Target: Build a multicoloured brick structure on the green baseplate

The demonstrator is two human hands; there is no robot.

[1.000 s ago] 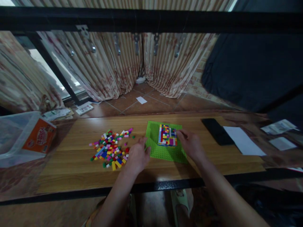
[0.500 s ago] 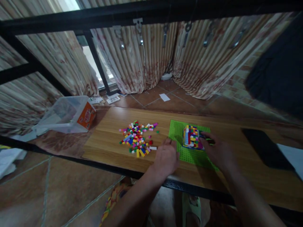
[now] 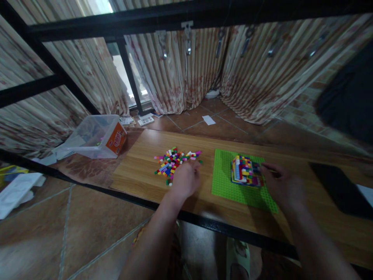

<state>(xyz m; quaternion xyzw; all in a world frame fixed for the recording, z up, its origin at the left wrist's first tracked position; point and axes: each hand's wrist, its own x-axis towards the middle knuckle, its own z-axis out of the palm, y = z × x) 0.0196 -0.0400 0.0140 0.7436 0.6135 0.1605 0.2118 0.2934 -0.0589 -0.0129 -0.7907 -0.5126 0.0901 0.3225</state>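
Observation:
My left hand (image 3: 185,179) is over the near right side of a pile of small loose toy bricks (image 3: 172,161). Its fingers bend down among them and are blurred, mostly behind the hand. A block-shaped build of many-coloured bricks (image 3: 242,171) stands on a green studded baseplate (image 3: 223,182). At the build's right side is my right hand (image 3: 282,186), fingers curled in a pinch by its edge. What they hold, if anything, is too dark and small to make out. The hand's shadow falls on the baseplate.
The bricks and baseplate lie on a wooden tabletop (image 3: 140,167). A dark flat slab (image 3: 338,186) is at the right, beside white paper (image 3: 365,194). A clear plastic bin (image 3: 96,136) with an orange label stands off the left end. Behind is a black metal frame (image 3: 131,23) before curtains.
My left hand has moved left from the baseplate's edge to the brick pile and covers part of it. My right hand stays beside the build. The view has shifted slightly.

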